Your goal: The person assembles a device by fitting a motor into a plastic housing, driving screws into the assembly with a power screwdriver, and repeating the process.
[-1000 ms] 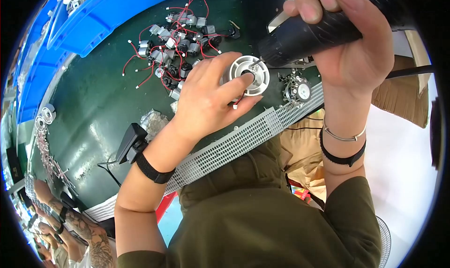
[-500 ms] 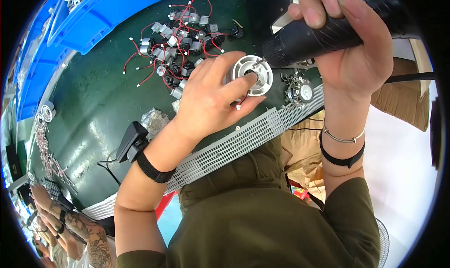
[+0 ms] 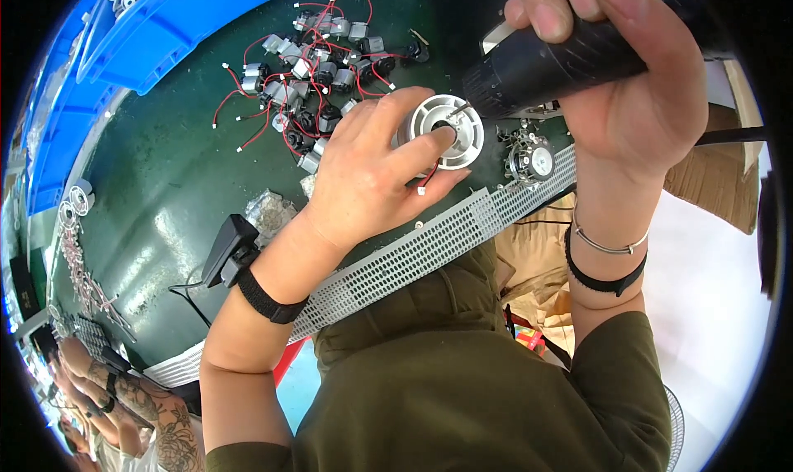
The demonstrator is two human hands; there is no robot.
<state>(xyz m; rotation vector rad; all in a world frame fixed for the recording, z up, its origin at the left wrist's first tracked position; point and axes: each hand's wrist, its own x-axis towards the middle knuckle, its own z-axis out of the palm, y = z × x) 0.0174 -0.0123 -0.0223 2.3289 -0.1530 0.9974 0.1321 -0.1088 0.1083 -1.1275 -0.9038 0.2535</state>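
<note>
white housing (image 3: 476, 135) (probably light, stiff) suits a side grip; left hand (image 3: 368, 170) clasps it, right hand (image 3: 634, 113) holds black screwdriver (image 3: 533, 71).

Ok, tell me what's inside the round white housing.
The round white housing shows a dark part at its centre; fingers of the left hand hide whatever lies beneath them.

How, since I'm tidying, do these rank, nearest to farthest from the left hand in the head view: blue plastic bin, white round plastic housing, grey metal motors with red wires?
1. White round plastic housing: held in the left hand.
2. Grey metal motors: just beyond, slightly left.
3. Blue plastic bin: farther, upper left.
</note>
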